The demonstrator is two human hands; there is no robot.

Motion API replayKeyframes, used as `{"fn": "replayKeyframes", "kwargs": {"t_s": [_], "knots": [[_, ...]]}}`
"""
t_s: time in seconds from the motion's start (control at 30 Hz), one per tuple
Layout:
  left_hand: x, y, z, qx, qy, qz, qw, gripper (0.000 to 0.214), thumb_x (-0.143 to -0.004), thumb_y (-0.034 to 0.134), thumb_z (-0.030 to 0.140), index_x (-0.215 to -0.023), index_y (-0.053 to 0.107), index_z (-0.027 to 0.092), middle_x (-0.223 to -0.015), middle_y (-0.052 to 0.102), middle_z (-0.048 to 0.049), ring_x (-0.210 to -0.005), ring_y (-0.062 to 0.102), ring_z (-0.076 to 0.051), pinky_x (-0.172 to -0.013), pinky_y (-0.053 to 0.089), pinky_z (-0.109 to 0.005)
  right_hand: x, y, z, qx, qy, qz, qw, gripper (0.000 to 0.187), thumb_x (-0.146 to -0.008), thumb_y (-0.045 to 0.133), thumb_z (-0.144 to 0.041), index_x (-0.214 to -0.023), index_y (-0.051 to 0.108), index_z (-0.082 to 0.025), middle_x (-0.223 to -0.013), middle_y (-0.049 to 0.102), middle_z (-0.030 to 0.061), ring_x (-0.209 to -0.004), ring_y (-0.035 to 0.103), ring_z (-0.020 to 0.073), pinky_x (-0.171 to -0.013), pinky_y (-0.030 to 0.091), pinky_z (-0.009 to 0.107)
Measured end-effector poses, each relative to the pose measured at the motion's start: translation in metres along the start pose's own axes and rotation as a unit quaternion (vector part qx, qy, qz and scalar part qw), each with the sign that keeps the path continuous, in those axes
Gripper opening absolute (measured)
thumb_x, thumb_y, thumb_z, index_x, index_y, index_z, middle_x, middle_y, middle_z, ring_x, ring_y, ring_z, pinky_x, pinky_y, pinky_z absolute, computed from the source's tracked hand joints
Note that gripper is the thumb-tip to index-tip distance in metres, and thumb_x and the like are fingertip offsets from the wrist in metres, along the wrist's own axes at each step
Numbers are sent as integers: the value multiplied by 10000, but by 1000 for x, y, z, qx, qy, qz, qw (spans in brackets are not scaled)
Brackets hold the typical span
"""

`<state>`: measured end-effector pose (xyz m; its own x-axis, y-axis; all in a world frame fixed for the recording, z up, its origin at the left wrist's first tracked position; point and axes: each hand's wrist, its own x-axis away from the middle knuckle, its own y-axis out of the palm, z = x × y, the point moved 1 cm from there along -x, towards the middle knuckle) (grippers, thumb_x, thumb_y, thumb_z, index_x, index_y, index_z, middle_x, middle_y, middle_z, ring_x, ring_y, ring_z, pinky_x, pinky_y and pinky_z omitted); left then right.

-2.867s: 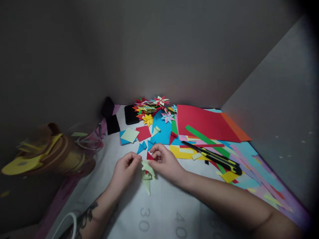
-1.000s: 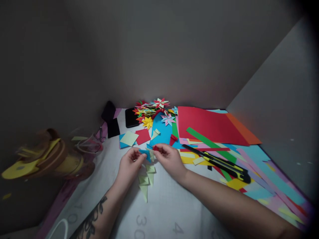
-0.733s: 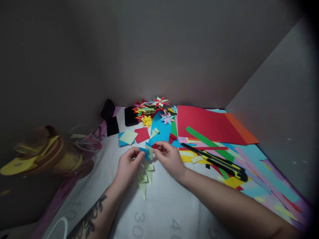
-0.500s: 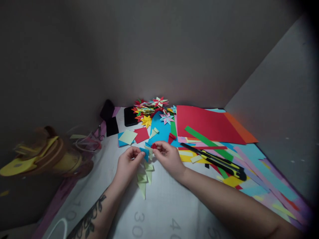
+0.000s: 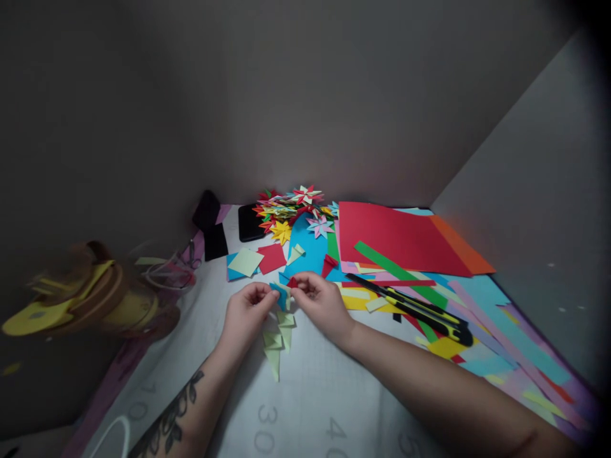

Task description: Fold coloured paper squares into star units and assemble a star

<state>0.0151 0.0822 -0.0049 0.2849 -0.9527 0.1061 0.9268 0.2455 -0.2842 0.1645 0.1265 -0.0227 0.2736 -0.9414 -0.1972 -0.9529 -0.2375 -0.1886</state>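
My left hand (image 5: 247, 313) pinches a small blue folded paper piece (image 5: 279, 295) between thumb and fingertips. Close beside it, my right hand (image 5: 323, 306) is closed with a small red paper piece (image 5: 293, 282) at its fingertips. The fingers partly hide where the two pieces meet. Below the hands, several pale green folded paper pieces (image 5: 273, 342) lie on the white mat (image 5: 305, 394). Just beyond them are another pale green folded piece (image 5: 296, 253) and a red folded piece (image 5: 329, 264).
Paper stars (image 5: 281, 232) are heaped at the back beside a black phone (image 5: 251, 224). Paper squares (image 5: 245, 261) lie left of centre. To the right are a red sheet (image 5: 396, 238), coloured strips and a yellow-black utility knife (image 5: 420, 312). A clay-coloured pot (image 5: 119, 299) stands left.
The blue piece in my left fingers has turned slightly and looks more bent. My right fingers have shifted a little with the red piece. The rest lies as before.
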Motion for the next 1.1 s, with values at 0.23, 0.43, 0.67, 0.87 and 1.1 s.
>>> {"fn": "replayKeyframes", "kwargs": {"t_s": [0.23,0.43,0.67,0.87,1.1], "knots": [[1,0,0,-6,-10,-9,1000,229,-709,630,355,-659,596,134,-507,486,37,-455,403,-64,-424,317,-158,2,1,1,-21,15,-19,999,171,-766,574,-276,-898,605,-172,-732,605,11,-628,572,124,-578,474,224],[1,1,-3,2,-21,-9,1000,249,-699,638,376,-665,600,133,-506,489,39,-451,403,-59,-419,302,-150,2,4,2,-39,33,-16,999,162,-759,578,-285,-869,600,-169,-673,558,-11,-595,540,112,-548,447,211],[1,3,-5,11,-25,-14,1000,265,-688,637,388,-671,593,128,-499,477,39,-429,391,-56,-405,283,-156,3,6,4,-53,47,-11,997,164,-755,579,-282,-873,594,-169,-686,545,-11,-612,535,113,-558,441,213],[2,5,-4,25,-17,-12,999,264,-683,629,388,-634,550,141,-468,438,54,-408,374,-56,-397,267,-164,3,7,4,-65,52,-17,996,162,-753,572,-278,-878,587,-175,-698,545,-8,-613,538,115,-562,453,219],[1,7,-2,11,21,24,999,208,-683,611,319,-604,517,151,-525,472,43,-482,424,-71,-461,335,-175,3,10,10,-95,69,-22,993,221,-731,561,-215,-947,586,-177,-720,556,-8,-645,572,117,-604,486,230]]}}
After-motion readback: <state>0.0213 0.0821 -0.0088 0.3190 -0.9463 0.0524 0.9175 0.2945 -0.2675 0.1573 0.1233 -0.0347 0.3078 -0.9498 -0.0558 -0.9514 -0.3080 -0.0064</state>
